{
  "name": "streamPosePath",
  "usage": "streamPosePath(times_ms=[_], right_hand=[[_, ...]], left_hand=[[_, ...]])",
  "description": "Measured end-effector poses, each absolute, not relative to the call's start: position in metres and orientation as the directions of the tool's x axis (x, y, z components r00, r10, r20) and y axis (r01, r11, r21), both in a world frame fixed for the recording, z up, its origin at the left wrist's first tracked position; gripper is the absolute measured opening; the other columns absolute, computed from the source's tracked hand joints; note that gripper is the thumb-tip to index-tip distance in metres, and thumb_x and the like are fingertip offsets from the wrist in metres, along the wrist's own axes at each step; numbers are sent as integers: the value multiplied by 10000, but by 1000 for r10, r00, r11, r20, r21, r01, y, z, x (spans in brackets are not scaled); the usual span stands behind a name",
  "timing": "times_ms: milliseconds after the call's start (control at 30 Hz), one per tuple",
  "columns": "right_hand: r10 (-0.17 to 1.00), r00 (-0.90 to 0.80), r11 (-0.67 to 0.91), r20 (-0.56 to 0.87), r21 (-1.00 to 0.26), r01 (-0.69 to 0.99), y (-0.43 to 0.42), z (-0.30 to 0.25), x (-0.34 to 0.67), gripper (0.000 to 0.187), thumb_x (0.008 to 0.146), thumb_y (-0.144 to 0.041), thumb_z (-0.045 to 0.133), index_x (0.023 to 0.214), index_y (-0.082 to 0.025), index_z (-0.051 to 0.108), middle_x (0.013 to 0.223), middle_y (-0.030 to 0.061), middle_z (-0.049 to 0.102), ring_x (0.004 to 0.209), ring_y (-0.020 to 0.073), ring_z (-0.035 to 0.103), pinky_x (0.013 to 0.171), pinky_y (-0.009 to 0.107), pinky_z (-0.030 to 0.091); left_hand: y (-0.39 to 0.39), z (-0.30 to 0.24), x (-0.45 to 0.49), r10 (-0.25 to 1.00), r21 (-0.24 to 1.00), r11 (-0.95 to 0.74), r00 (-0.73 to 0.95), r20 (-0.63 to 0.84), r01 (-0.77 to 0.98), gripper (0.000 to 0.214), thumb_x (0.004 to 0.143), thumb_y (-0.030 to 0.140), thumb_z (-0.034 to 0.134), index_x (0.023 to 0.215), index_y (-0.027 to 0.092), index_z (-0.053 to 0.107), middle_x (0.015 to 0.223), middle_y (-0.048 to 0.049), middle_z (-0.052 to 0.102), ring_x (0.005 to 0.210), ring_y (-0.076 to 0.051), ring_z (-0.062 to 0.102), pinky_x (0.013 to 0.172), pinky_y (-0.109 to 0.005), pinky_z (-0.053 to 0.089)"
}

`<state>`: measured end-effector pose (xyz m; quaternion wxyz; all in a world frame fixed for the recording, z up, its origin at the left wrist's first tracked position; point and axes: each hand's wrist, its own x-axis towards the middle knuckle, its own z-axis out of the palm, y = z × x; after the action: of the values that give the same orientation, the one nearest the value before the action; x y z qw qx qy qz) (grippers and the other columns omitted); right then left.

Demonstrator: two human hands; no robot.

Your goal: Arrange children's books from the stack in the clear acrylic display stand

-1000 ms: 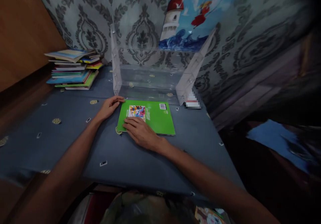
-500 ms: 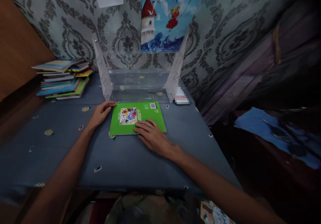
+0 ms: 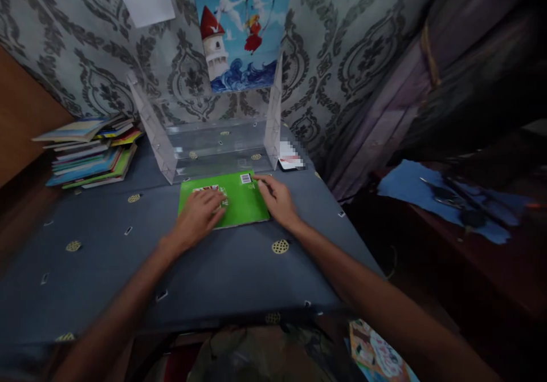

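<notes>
A green book [image 3: 243, 208] lies closed on the table, a barcode at its upper right and a small colour picture on its left part. Spread flat on the cover, my left hand [image 3: 200, 214] hides most of that picture. My right hand [image 3: 277, 198] is at the book's upper right corner. Its fingers are curled together against the edge, and their undersides are hidden. Just behind the book stands a clear plastic rack [image 3: 209, 142] with upright side panels.
A stack of books [image 3: 88, 157] is at the table's far left. A pixelated flat item [image 3: 290, 157] lies right of the rack. On the wall hang a poster [image 3: 243, 34] and a white sheet [image 3: 147, 1]. A blue cloth [image 3: 405, 182] with dark items lies on the right.
My left hand has moved from the book's left edge onto its cover. My right hand has gone from the cover to the right edge. The view has shifted rightward.
</notes>
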<state>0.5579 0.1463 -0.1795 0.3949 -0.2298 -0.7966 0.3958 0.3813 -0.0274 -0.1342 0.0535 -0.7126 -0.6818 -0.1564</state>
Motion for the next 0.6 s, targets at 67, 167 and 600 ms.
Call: streamPosePath(times_ms=[67,167,600], right_hand=[[739,-546,483,394,-875,22,157,-188,555,374,970,-460,466,1101,-216,717,1029,72,756,963,249,688,884,414,549],[791,-531,325,306,-944,-59,166,-199,549,434,935,-569,487,1054,-220,717,1017,75,752,960,251,693,835,408,574],[809,-543,185,227,-974,-131,169,-200,546,417,913,-581,539,1006,-219,723,1040,77,758,988,245,706,833,399,594]], left_hand=[[-20,-134,409,960,72,-141,118,255,987,397,1003,442,469,1272,183,603,1339,-132,639,1275,-278,560,1097,-478,422],[-12,-140,436,971,-40,-138,143,192,990,482,978,478,524,1336,157,554,1416,-161,580,1320,-313,518,1098,-511,406],[-4,-154,439,970,-198,-93,133,202,976,384,1046,319,399,1315,125,591,1363,-145,644,1283,-276,586,1010,-418,485]])
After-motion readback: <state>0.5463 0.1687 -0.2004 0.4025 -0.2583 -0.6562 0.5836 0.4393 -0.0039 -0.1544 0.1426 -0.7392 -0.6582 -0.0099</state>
